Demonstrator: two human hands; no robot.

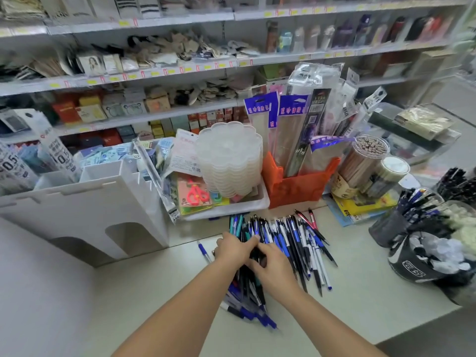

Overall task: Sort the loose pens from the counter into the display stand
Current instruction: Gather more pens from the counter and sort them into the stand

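Hands meet over the pen pile (291, 243): left hand (233, 249) and right hand (270, 266) both grip pens

Bare counter (360, 292) right of pens (291, 243), white stand (103, 202) blocking left, tray (231, 211) behind

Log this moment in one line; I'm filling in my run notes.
stage: gathering | left hand: on pen pile | right hand: grips dark pens | display stand: left of pile | placed: not yet
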